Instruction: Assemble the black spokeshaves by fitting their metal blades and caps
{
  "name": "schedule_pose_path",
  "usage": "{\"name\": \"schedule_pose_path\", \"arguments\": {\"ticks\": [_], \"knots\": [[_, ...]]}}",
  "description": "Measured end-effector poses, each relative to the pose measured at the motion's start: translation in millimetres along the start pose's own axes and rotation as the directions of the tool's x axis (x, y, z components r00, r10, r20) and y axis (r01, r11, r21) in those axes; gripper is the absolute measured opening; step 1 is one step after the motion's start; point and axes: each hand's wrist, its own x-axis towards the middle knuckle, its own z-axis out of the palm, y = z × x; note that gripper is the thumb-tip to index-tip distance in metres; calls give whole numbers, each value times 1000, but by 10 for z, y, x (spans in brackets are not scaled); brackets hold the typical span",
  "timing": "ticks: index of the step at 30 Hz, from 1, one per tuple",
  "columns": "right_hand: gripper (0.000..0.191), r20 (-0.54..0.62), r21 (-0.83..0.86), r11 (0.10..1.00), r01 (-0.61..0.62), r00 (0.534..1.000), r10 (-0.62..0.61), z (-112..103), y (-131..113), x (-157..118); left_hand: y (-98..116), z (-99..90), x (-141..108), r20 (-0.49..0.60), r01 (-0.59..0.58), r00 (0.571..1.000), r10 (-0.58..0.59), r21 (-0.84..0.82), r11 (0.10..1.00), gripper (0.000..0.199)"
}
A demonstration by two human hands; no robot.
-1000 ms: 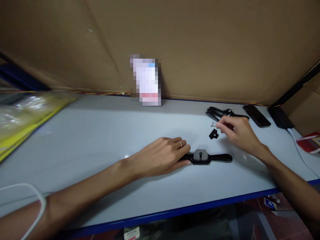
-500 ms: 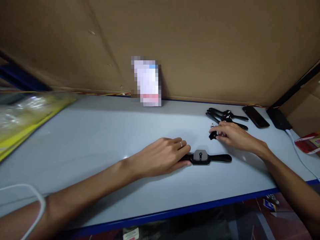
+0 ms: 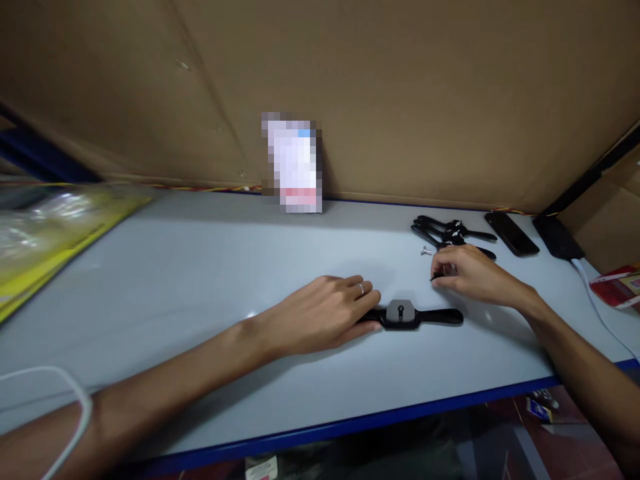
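Note:
A black two-handled tool with a grey plate at its middle lies on the table. My left hand wears a ring and is closed on the tool's left handle. To the right and above it, my right hand pinches a small black piece, mostly covered by the fingers. A small silver screw lies on the table just beyond those fingertips. Behind the right hand several similar black tools lie in a pile.
Right of the pile lie a phone, a black box with a white cable, and a red packet. Plastic bags cover the left side. A blurred upright panel leans on the cardboard wall.
My right hand has turned and drawn slightly right with the small black piece, which is now mostly hidden. The silver screw shows more fully. My left hand and the tool have stayed put.

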Motion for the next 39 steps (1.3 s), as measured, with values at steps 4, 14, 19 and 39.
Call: {"name": "schedule_pose_path", "arguments": {"ticks": [4,14,19,39], "knots": [[8,-135,181,984,-2,991,26,-19,-64,-16,-3,15,-3,1,5,1000,-5,0,1000,35],[9,-89,498,866,39,996,6,71,-299,-82,-10,24,0,-6,-2,1000,2,-1,1000,36],[9,-204,356,919,169,974,-100,196,-414,-110,-11,35,-3,-9,-1,1000,1,5,1000,36],[18,-463,109,991,83,886,-23,112,-162,-31,-9,17,-5,-15,-2,1000,2,-14,1000,41]]}}
